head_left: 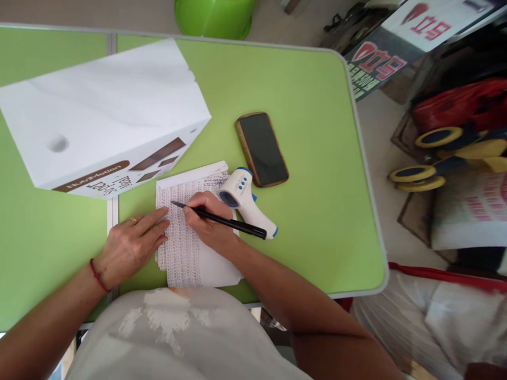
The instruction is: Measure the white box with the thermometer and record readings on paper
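Note:
My right hand [209, 221] grips a black pen [245, 228], its tip over the upper left part of a sheet of paper [186, 232] covered in dense handwritten rows. The pen slants down to the right; whether its tip touches the paper I cannot tell. My left hand [134, 243] lies flat with fingers stretched out, fingertips on the paper's left edge. Right beside my right hand lies a white and blue infrared thermometer [247, 203], across the paper's upper right. More sheets show under the top one, with a folded strip along the upper edge.
Up and left stands a large white box [99, 105] with brown print. A phone in a brown case [263, 150] lies beyond the thermometer on the green table [317, 158]. Past the table edge are a green stool [216, 16], printed boards [380, 63] and yellow-handled scissors [420, 177].

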Demonstrator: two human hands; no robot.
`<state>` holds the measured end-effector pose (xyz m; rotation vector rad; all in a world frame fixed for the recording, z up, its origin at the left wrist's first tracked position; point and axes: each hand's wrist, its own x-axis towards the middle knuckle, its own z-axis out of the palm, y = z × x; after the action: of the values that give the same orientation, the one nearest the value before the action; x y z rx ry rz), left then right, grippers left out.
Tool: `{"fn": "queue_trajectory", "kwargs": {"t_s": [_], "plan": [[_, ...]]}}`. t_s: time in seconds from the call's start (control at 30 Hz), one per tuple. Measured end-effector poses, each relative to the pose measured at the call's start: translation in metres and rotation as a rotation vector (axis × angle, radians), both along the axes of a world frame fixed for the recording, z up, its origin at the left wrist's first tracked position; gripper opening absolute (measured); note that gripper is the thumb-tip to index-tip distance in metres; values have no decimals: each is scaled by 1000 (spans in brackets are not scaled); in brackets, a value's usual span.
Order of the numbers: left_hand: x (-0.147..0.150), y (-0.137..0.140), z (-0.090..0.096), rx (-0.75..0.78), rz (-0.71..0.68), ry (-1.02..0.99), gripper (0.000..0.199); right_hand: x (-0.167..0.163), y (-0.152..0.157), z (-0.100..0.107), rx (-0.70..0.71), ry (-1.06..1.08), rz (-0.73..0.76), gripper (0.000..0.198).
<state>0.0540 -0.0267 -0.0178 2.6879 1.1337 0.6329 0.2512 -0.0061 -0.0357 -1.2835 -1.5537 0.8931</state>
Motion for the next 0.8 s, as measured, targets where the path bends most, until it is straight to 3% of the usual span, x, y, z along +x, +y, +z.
{"fn": "queue_trajectory", "kwargs": {"t_s": [0.2, 0.57, 0.8], "plan": [[0, 0, 0, 31, -4, -3, 18, -1, 1, 0, 112, -30, 23, 14], [-1, 0, -2, 19, -7, -9, 18, 0, -1, -1, 50, -19, 7, 13], [-2, 0, -1, 13, -3, -5, 18, 0, 1, -2, 111, -43, -31, 13]]}}
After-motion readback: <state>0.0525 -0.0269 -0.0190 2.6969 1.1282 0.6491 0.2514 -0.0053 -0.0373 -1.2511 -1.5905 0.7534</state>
